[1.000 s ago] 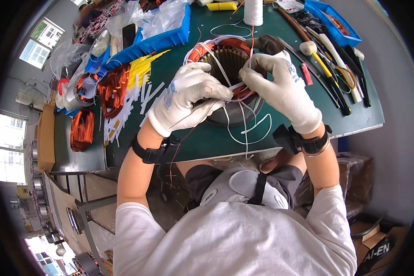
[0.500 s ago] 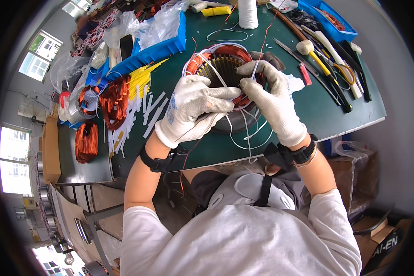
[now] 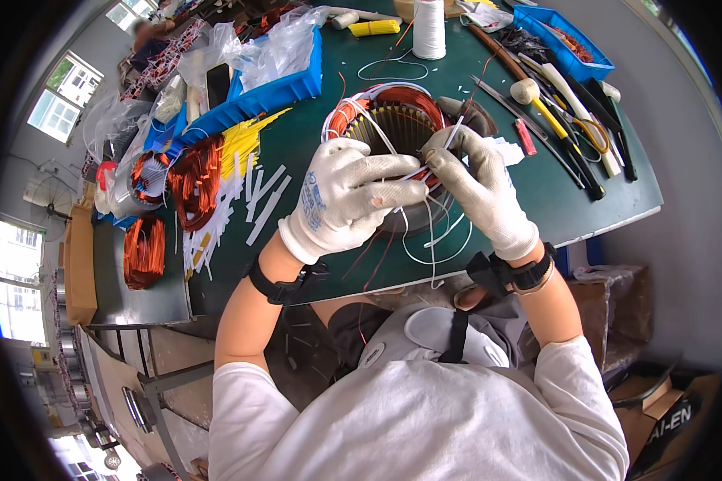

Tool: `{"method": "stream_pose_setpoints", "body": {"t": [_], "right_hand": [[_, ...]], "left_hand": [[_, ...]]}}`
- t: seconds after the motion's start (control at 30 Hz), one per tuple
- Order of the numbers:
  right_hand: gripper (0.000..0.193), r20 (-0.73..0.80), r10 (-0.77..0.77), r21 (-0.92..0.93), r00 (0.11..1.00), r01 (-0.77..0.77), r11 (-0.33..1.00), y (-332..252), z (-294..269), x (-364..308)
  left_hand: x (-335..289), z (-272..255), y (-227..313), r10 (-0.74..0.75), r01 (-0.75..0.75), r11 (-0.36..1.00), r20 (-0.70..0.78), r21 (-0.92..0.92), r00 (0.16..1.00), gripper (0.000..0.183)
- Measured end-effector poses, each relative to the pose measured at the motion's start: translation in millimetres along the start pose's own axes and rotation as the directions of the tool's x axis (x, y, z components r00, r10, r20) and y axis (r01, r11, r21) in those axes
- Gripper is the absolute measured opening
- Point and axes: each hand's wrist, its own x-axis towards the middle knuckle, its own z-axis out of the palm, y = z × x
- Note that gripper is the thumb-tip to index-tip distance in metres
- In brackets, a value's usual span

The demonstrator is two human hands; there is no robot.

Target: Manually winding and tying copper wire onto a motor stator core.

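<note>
In front of me a motor stator (image 3: 395, 128) stands on the green table, its inner slots lined in yellow and orange copper windings (image 3: 346, 115) around its rim. Over the near rim, my left hand (image 3: 349, 188), in a white glove, pinches a thin white sleeve (image 3: 413, 173). Close beside it, my gloved right hand (image 3: 483, 183) has thumb and fingers closed on a thin white sleeve, whose end (image 3: 456, 131) sticks up past the fingertips. White cord (image 3: 407, 250) hangs in loops below the hands. My fingers hide part of the near windings.
A white cord spool (image 3: 429, 30) stands behind the stator. To the right lie a mallet (image 3: 526, 91), scissors (image 3: 595, 136) and a red lighter (image 3: 525, 136). Leftward are blue bins (image 3: 257, 100), yellow strips (image 3: 245, 143), white strips (image 3: 269, 210) and copper coils (image 3: 144, 252).
My hands have come closer together over the near rim. The white sleeve at my right fingertips now tilts to the right, and the red wire above that hand has shifted.
</note>
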Motion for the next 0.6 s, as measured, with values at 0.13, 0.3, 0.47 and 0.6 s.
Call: {"method": "stream_pose_setpoints", "body": {"t": [0.13,0.3,0.47,0.6], "right_hand": [[0.017,-0.026,0.046,0.106,0.999,-0.043,0.993,1,3,-3],[0.018,-0.015,0.018,0.101,1.0,-0.016,0.995,3,1,-2],[0.014,-0.001,0.02,0.181,1.0,-0.019,0.983,10,-6,3],[0.023,0.034,0.137,0.308,0.99,-0.141,0.941,15,-5,4]], "left_hand": [[2,-1,1,0.093,-0.095,0.995,0.062,0.033,0.994,0.042],[2,-2,1,0.102,-0.109,0.992,0.119,0.055,0.988,0.041],[4,0,5,-0.008,0.009,0.999,0.017,-0.047,1.0,0.036],[7,-1,5,-0.035,0.035,0.998,-0.007,-0.057,0.999,0.037]]}}
